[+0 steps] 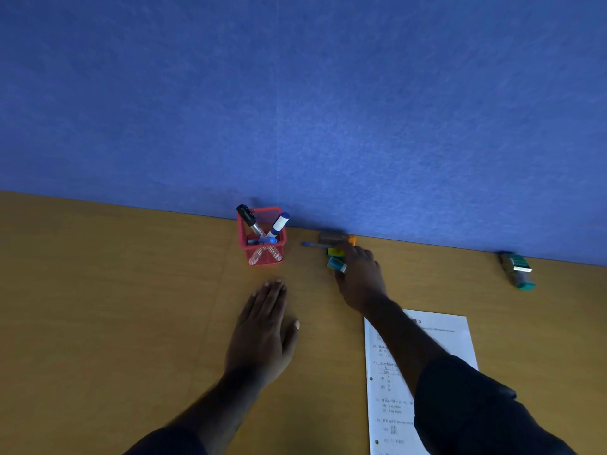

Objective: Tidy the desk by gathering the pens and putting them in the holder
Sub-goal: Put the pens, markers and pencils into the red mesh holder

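Observation:
A red mesh holder (262, 249) stands at the back of the wooden desk (98, 290), against the blue partition. A black marker (247, 218), a blue-capped white marker (280, 223) and a short blue pen lean inside it. To its right a blue pen (314, 245) lies level and points left towards the holder. My right hand (361, 277) reaches over it, with fingers curled on the pen's right end; the fingertips are hidden. My left hand (266, 326) lies flat on the desk in front of the holder, fingers together, holding nothing.
Yellow and teal sticky-note pads (335, 259) sit under my right fingers, with a brown block (329, 237) and an orange piece (352, 239) behind them. A printed worksheet (437, 336) lies under my right forearm. A green-teal stamp-like object (517, 270) rests at far right.

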Motion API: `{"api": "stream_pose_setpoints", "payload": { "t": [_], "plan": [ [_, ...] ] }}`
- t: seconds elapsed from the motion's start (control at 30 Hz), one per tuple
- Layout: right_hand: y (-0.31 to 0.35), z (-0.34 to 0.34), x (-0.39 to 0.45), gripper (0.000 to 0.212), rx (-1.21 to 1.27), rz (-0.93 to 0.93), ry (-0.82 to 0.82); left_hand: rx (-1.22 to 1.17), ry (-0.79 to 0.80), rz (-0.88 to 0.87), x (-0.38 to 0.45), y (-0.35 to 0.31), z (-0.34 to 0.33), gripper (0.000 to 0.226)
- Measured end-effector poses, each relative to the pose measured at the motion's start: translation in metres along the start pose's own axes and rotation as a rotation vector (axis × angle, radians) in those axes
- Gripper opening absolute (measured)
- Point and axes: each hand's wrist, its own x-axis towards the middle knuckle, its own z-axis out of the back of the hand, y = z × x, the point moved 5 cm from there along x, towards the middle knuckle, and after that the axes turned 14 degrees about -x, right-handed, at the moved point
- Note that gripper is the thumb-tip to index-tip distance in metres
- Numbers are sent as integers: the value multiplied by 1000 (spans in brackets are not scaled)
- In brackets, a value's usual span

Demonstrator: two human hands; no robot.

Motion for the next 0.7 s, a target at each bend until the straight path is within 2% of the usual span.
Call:
{"api": "stream_pose_setpoints", "payload": {
  "t": [0.33, 0.53, 0.7],
  "plan": [
    [-1, -3, 3, 51, 113, -29, 13, -7, -6, -2, -1, 0, 0, 68],
    [1, -1, -3, 43, 143, -118, 63, 0, -1, -1, 0, 0, 0, 68],
    [21, 37, 5, 45, 233, -36, -110, -9, 1, 0, 1, 0, -1, 68]
  ]
}}
